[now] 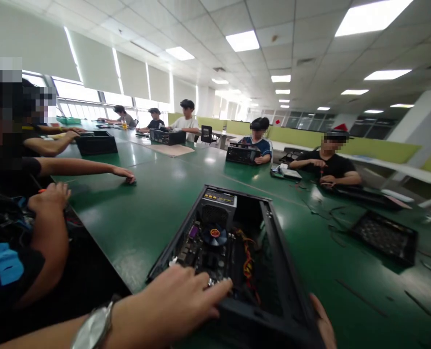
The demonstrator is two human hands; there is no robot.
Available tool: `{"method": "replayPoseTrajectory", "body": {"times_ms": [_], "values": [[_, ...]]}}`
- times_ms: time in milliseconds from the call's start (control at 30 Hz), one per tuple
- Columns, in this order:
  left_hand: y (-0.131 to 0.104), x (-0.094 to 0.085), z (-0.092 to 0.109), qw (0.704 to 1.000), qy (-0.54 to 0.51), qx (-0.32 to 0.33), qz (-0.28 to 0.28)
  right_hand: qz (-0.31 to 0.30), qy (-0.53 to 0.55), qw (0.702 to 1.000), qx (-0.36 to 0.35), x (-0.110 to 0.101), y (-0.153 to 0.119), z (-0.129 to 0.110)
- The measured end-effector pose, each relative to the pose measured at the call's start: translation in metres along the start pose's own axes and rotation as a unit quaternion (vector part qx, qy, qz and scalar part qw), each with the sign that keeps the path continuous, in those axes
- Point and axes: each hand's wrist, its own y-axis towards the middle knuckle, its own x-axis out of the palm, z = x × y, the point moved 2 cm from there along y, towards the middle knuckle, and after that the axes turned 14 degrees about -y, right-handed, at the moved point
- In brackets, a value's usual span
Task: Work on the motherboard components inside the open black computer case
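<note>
Nearest the camera, the left hand (181, 298) lies palm down across the near rim of the open computer case (273, 271), fingers (218, 291) extended flat and spread over the edge toward the interior; it grasps nothing. A metal wristwatch (93, 329) sits on that wrist. The right hand (322, 322) shows only partly at the lower frame edge, pressed against the near right corner of the case; whether its fingers are curled or open cannot be determined.

The case lies on its side on the green table (157, 194), just in front of the person, its side panel off. Its walls are black sheet metal with straight, thin edges. Free table surface extends to the left and beyond the far end of the case; to the right, loose cables and a black perforated panel (384, 237) lie well apart from it.

Contents of the case: a motherboard (200, 247) on the floor of the enclosure, a round cooler fan (214, 235) with a red and yellow hub, a grey power supply (218, 203) with a yellow label at the far end, and a bundle of red, yellow and orange wires (247, 257) along the right of the board.

The table top is smooth and glossy, reflecting ceiling lights. Other people sit around it with similar black cases (96, 143)
</note>
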Motion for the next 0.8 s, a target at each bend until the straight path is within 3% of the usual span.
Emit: {"method": "replayPoseTrajectory", "body": {"times_ms": [100,200,267,333,433,567,700,800], "values": [[0.013,-0.012,-0.088,0.997,0.005,-0.072,0.025,0.025,0.012,0.999,0.022,0.086,0.056,-0.047],[0.014,-0.02,-0.172,0.985,0.048,-0.149,0.072,-0.005,0.026,1.0,-0.006,0.17,0.098,-0.099],[0.014,-0.023,-0.199,0.966,0.107,-0.192,0.136,-0.032,0.028,0.999,-0.023,0.208,0.114,-0.117],[0.021,-0.019,-0.196,0.957,0.128,-0.172,0.196,-0.061,0.025,0.997,-0.048,0.223,0.121,-0.115],[0.048,0.002,-0.157,0.975,0.058,-0.049,0.209,-0.102,0.008,0.987,-0.12,0.204,0.118,-0.081],[0.097,0.044,-0.109,0.98,-0.049,0.055,0.182,-0.142,-0.032,0.962,-0.231,0.132,0.102,-0.023],[0.142,0.08,-0.095,0.974,-0.111,0.084,0.179,-0.148,-0.124,0.921,-0.338,0.059,0.088,0.032],[0.177,0.079,-0.098,0.967,-0.103,0.086,0.214,-0.123,-0.215,0.877,-0.411,0.02,0.079,0.081]]}}
